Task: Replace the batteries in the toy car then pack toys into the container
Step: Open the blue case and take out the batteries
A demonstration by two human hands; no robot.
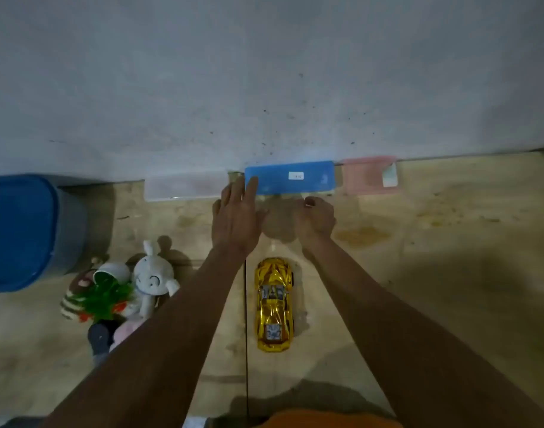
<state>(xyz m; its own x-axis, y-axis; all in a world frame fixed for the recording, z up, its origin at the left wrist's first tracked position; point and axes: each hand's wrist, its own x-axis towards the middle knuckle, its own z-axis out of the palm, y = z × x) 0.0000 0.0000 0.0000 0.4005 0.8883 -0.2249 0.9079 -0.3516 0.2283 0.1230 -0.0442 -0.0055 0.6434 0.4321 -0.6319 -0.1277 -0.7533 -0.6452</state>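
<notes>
Orange cloth point(326, 420) at bottom edge, both forearms reaching over the tiled floor point(449, 273). Left hand point(233, 217): fingers straight, spread, index tip over the blue box point(290, 178) at its left end; contact unclear. Right hand point(315, 219): fingers curled in near the box's front edge, can't tell if it holds anything. Gold car point(274, 304) on floor between the forearms, untouched. Plush toys point(119, 291) heaped left, blue bin point(17, 233) beyond. Clear box point(184, 186) and pink box point(368, 175) flank the blue one along the wall point(264, 72).

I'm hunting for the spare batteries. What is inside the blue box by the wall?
Its contents cannot be seen: the blue box has an opaque lid, closed, showing only a small white label. The left hand touches its corner.
</notes>
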